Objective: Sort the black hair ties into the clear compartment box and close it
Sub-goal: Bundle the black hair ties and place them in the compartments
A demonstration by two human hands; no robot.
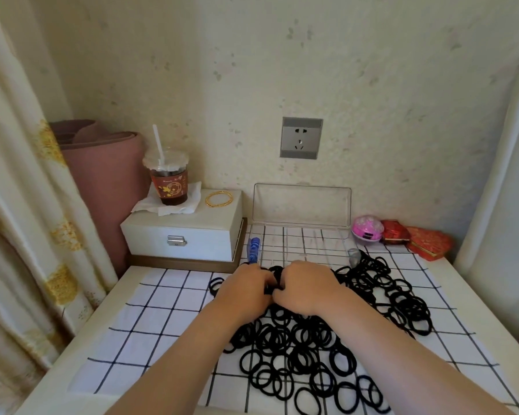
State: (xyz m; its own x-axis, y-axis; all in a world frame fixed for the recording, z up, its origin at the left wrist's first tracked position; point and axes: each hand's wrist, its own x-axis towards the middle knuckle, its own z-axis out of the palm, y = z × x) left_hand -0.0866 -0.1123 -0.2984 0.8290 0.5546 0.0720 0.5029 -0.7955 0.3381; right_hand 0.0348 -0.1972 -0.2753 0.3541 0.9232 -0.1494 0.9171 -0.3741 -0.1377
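Note:
A big loose pile of black hair ties (318, 348) covers the right half of a white cloth with black grid lines (150, 319). Behind the pile stands the clear compartment box (300, 244), its lid (301, 205) propped upright against the wall; its compartments look empty. Just in front of the box, my left hand (246, 290) and my right hand (304, 287) meet, both gripping a small bunch of black hair ties (274, 278) between them. The fingertips are hidden in the bunch.
A white drawer box (183, 235) at back left carries an iced drink with a straw (168, 178) and gold bangles (219, 199). A blue clip (253, 250) lies left of the clear box. A pink case (367, 229) and red boxes (417, 238) sit at back right.

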